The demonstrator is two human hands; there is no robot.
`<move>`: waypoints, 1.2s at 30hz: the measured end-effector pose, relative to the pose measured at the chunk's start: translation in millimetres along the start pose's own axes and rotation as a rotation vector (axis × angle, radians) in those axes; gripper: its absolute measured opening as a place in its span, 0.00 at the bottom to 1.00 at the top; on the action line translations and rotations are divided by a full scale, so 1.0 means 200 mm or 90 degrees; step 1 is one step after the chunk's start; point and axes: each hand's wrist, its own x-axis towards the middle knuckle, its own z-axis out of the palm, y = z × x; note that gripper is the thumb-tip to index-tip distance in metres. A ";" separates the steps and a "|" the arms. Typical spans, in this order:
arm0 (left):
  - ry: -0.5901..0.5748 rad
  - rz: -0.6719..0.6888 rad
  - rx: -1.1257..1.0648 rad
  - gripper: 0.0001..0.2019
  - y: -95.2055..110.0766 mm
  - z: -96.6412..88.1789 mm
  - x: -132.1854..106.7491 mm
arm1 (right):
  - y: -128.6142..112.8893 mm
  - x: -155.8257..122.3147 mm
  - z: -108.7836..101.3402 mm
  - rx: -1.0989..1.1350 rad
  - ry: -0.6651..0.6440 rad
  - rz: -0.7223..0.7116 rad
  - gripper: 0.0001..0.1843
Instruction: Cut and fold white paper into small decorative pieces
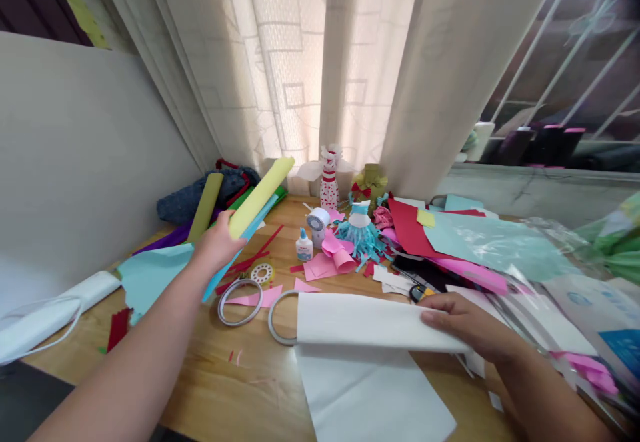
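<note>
Over the wooden desk [215,389] | left hand [216,247] holds yellow paper roll [261,197] up, fingers apparently wrapped round it | right hand [467,325] pinches folded white sheet [370,325] at its fold, beside tape rings [240,302].

Light wooden table [235,389] strewn with craft supplies: a large white paper sheet [367,375] folded over at the near edge, two flat rings of tape [221,306] beside it, a small white glue bottle [304,245], pink paper scraps [318,268], a pale teal paper sheet [150,275] at left
</note>
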 end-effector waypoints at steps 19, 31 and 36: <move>-0.132 0.407 0.084 0.20 0.69 0.40 -0.27 | -0.03 0.04 0.08 -0.130 -0.101 -0.053 0.16; 0.079 0.523 0.130 0.07 0.62 0.51 -0.30 | -0.02 0.05 0.11 -0.058 0.096 -0.094 0.16; 0.246 0.632 0.034 0.12 0.50 0.41 -0.41 | -0.03 0.14 0.13 0.157 0.208 -0.078 0.22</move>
